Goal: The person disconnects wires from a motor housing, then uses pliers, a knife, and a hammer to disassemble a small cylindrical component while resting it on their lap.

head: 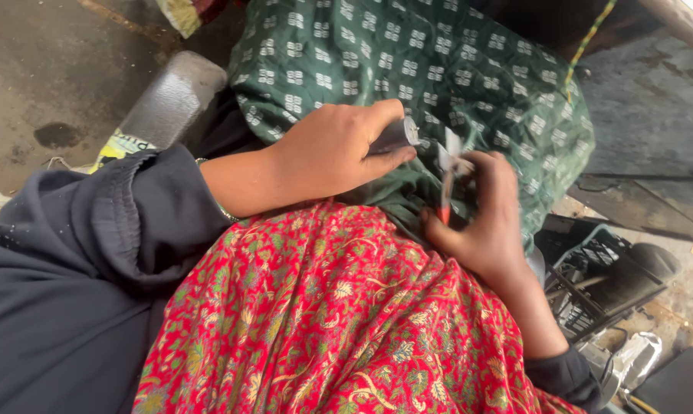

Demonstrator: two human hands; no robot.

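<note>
Head view: the left hand (339,149), at the centre of the frame, has its fingers wrapped tight around a dark cylinder (395,136), thumb underneath, so that only the cylinder's pale end shows, pointing right. Just to the right of it, the right hand (484,222) is curled, its thumb and fingers pinching a thin stick (446,192) with a red lower tip and a white scrap at the top; the blur makes it hard to say what the stick is, possibly a small applicator or tool. The 2 things sit close together, the stick's white top just beside the cylinder's end, apart or barely touching. Both hands rest over a green patterned cloth (408,61) filling the upper centre, with a red floral cloth (323,314) across the lower centre. A black crate (599,276) stands at the lower right, and a grey cylinder-shaped block (170,100) lies on the concrete floor (32,69) at upper left.

To bring the stick to the cylinder's end well, I judge that the left wrist should stay braced on the lap while the right makes small, slow moves.
</note>
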